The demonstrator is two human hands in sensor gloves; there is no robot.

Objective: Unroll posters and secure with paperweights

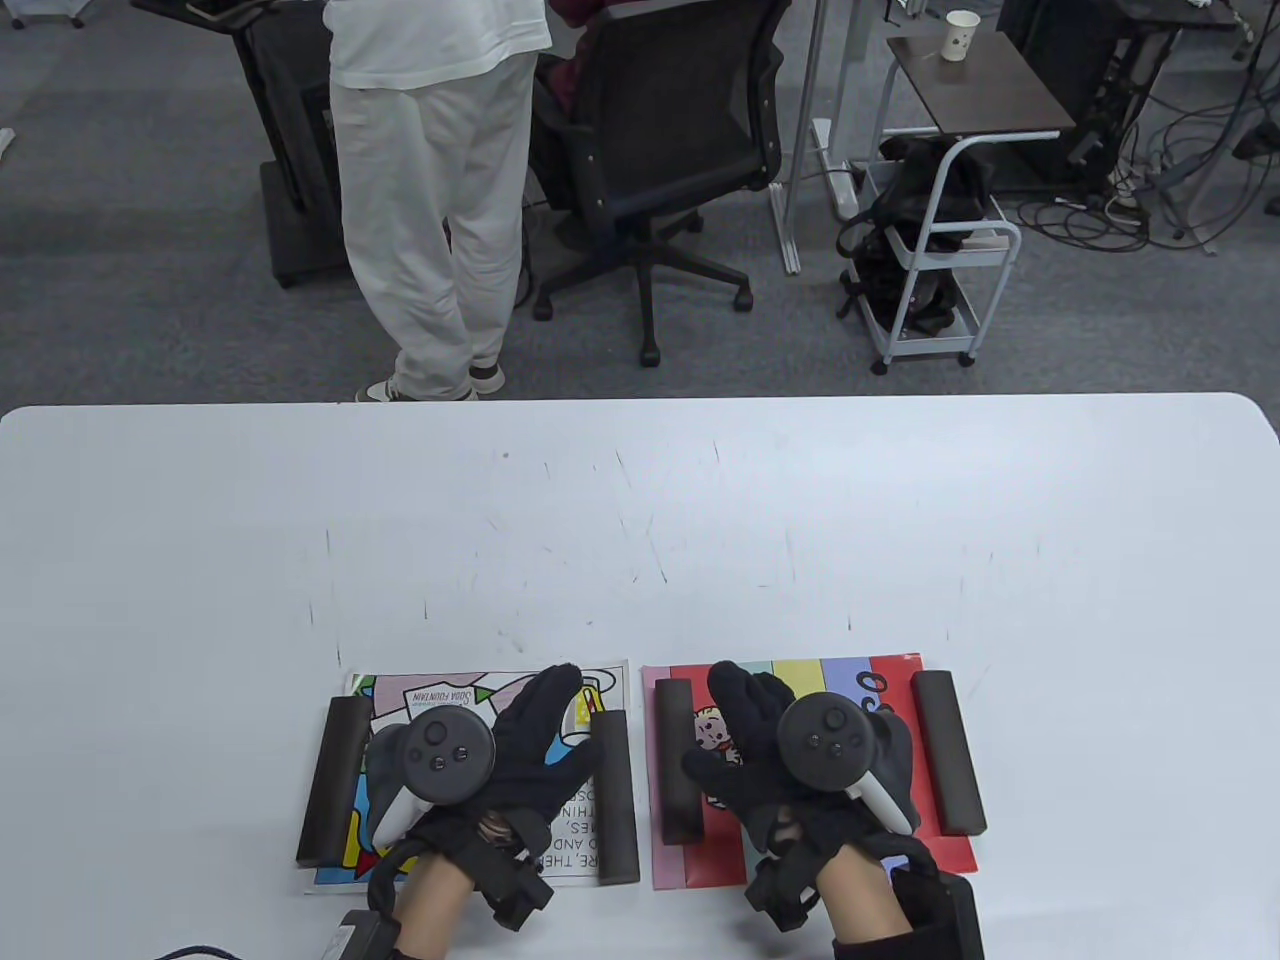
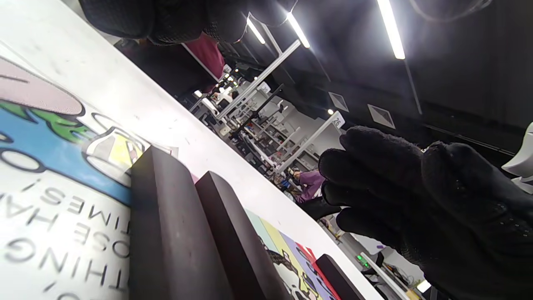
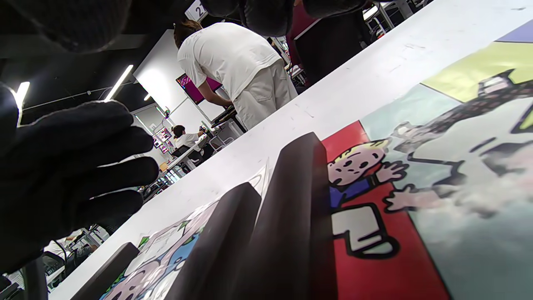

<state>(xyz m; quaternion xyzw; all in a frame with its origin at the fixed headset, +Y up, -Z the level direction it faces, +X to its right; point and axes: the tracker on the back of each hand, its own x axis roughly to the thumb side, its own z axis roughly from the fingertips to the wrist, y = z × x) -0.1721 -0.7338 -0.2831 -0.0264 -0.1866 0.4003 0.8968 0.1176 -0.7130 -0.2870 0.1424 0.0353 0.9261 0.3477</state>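
Two posters lie flat near the table's front edge. The left poster (image 1: 450, 690), pop-art with text, has a dark bar paperweight on its left edge (image 1: 335, 780) and one on its right edge (image 1: 615, 795). The right poster (image 1: 850, 680), striped with a cartoon boy, has bars on its left edge (image 1: 677, 760) and right edge (image 1: 948, 752). My left hand (image 1: 545, 730) is over the left poster with fingers extended, holding nothing. My right hand (image 1: 735, 730) is over the right poster, also open and empty. The two inner bars (image 2: 166, 233) (image 3: 295, 216) stand side by side.
The white table (image 1: 640, 520) stretches far beyond the posters. Behind it stand a person in white (image 1: 430, 200), a black office chair (image 1: 670, 150), a white cart (image 1: 930, 260) and a side table with a cup (image 1: 962, 35).
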